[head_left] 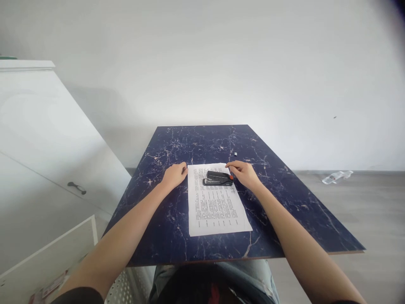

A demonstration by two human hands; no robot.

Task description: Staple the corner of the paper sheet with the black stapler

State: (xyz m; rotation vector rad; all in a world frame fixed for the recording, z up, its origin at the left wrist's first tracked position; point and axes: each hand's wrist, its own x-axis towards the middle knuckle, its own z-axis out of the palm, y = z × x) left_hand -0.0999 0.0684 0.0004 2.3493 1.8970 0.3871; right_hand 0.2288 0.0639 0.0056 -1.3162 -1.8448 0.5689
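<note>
A sheet of printed paper [211, 226] lies on the table; whether more sheets are under it does not show. Across its upper part rests a black stapler [218, 178] with an orange-red patch at its right end. My left hand [176, 175] is curled closed by the paper's upper left corner, and a dark gap shows between its fingers; what it holds, if anything, is hidden. At the upper right corner, my right hand [243, 172] has thumb and forefinger pinched together on the paper's edge, just beyond the stapler's right end.
The dark blue marbled table [196, 143] reaches toward a pale wall. A tiny white and dark block [236, 154] sits beyond my right hand. To the left stands a white cabinet [41, 139] with a dark handle [76, 188]. A clear plastic object [337, 177] lies on the floor at right.
</note>
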